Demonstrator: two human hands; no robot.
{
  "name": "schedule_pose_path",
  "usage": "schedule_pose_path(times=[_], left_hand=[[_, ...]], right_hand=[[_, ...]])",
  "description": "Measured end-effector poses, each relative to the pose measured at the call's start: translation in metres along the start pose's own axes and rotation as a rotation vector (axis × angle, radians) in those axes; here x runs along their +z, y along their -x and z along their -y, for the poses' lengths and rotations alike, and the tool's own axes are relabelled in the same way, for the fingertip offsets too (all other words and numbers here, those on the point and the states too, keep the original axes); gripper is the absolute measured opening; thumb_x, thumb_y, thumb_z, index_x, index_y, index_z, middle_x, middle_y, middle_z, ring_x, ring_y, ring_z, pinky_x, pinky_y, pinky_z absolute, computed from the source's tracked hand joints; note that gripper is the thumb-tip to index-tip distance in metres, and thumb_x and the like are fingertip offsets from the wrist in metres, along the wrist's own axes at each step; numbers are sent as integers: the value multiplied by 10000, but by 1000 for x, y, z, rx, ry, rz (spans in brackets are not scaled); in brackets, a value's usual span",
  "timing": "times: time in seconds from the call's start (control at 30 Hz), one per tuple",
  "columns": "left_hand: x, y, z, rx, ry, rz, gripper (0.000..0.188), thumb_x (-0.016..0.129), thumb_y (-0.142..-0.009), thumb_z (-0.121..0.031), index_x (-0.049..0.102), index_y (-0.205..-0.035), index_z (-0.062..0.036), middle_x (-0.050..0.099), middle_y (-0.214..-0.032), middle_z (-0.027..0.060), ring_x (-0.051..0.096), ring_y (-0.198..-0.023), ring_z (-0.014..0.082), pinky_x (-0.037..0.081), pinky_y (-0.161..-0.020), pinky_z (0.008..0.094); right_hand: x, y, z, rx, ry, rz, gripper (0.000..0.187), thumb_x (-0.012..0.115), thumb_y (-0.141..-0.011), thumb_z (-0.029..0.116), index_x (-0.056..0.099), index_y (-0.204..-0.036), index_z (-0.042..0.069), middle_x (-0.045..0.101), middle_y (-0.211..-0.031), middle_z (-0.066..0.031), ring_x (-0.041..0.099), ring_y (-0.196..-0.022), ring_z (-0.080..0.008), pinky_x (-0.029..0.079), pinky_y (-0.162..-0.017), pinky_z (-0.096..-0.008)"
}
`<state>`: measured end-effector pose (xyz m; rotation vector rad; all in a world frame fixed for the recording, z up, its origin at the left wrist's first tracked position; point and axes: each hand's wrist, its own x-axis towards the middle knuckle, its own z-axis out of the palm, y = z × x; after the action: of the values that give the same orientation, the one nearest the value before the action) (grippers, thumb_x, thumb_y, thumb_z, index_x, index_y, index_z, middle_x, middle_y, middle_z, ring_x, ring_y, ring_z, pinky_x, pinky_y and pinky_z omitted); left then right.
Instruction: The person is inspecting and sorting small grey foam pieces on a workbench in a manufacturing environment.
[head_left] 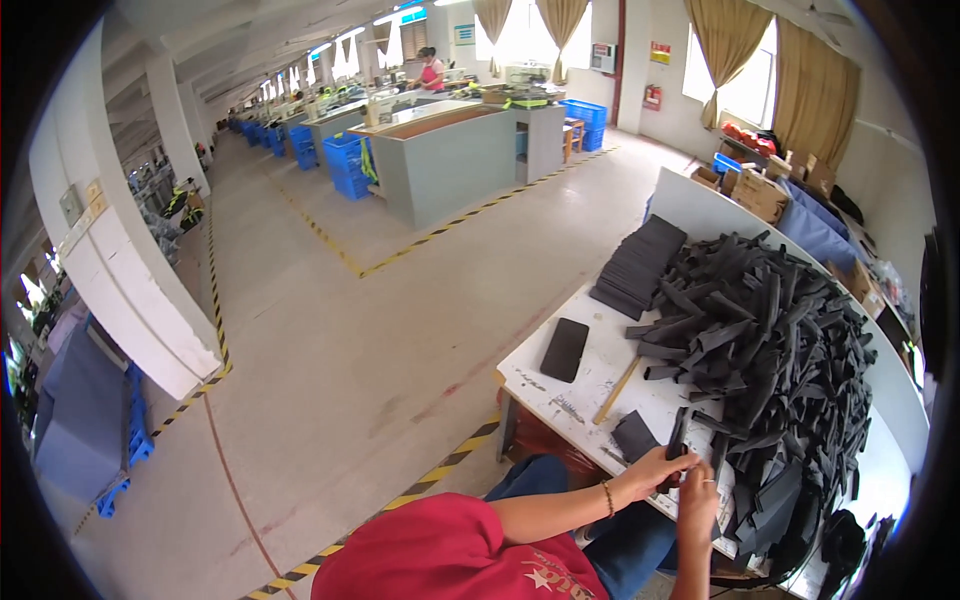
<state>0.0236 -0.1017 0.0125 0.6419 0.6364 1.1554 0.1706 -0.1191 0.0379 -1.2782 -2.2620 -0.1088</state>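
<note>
My left hand [652, 477], with a beaded bracelet at its wrist, is closed on a black fabric-like strip [679, 432] that points up over the table edge. Right beside it is my right hand [698, 492], with a ring on one finger. Its fingers are pinched together at the strip's lower end, and what lies between them is hidden. A flat black piece [634, 437] rests on the white table [590, 415] just past my left hand. To the right, a big heap of black strips [770, 350] covers much of the tabletop.
On the table are a neat stack of black pieces [640, 265], a dark phone-like slab [565, 350] and a thin wooden stick [617, 390]. A pale partition [720, 215] borders the far side. Workbenches [450, 165], blue crates [347, 165] and a person [432, 75] are farther off.
</note>
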Motion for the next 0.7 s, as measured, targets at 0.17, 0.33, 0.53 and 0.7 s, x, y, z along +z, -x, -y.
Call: schedule_pose_path(times=[0.17, 0.33, 0.53, 0.7], left_hand=[[-9, 11, -11, 9, -119, 181, 317, 704, -865, -293, 619, -1043, -45, 548, -770, -28, 480, -660, 63, 380, -577, 218], [-8, 17, -13, -36, -142, 272, 372, 723, -852, -266, 608, -1114, -28, 612, -939, -11, 545, -831, 74, 444, -743, 227], [-13, 10, -13, -59, -103, 256, 491, 726, -846, -263, 584, -1245, -14, 634, -997, 16, 570, -873, 101, 452, -804, 244], [-19, 10, -11, 10, -119, 201, 469, 713, -855, -297, 607, -1219, -21, 623, -908, 3, 550, -811, 95, 413, -741, 226]], right_hand=[[3, 19, 17, 428, -644, 52, 155, 584, -898, 23, 456, -983, -3, 592, -844, -125, 585, -713, -215, 464, -646, -337], [12, 27, 15, 471, -972, 49, 147, 625, -907, 89, 530, -903, -23, 560, -787, -74, 508, -684, -163, 418, -628, -303], [17, 20, 35, 411, -706, -101, 110, 583, -921, 63, 501, -942, -8, 521, -796, -71, 474, -734, -163, 414, -674, -310], [11, 13, 42, 300, -570, -195, 282, 646, -866, 67, 380, -797, 6, 377, -747, -83, 367, -685, -226, 341, -628, -338]])
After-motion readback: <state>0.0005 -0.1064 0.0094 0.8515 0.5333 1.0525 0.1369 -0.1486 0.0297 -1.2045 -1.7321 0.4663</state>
